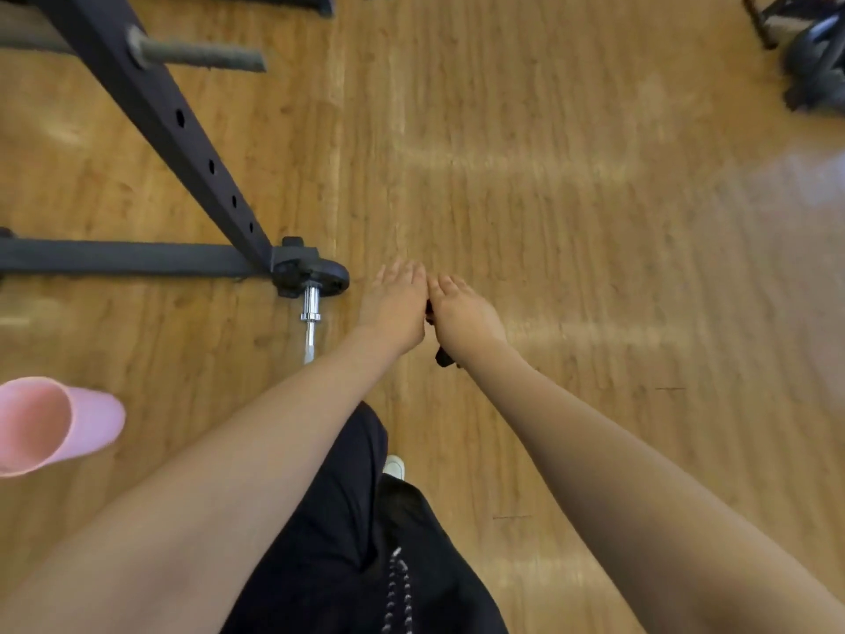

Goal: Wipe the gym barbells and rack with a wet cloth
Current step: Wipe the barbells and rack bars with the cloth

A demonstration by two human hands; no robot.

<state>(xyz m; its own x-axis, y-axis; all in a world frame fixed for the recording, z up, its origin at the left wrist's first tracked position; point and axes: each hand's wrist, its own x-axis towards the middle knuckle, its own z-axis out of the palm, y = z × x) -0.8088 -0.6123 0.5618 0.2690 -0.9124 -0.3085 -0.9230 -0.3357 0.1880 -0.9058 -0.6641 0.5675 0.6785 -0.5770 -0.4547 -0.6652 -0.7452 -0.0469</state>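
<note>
Both arms reach down at frame centre, the left hand and right hand pressed side by side, fingers extended downward over something dark and mostly hidden (I cannot tell whether it's the cloth, or how it's gripped). The barbell lies just left of them, chrome end running up-frame into the rack, which slants to the upper left. The left hand is nearer, so I'd expect a short leftward reach.

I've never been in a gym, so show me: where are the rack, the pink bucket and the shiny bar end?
rack (169,116): head view, on its slanted black upright.
pink bucket (91,423): head view, on its outer wall.
shiny bar end (312,304): head view, on its chrome sleeve.
</note>
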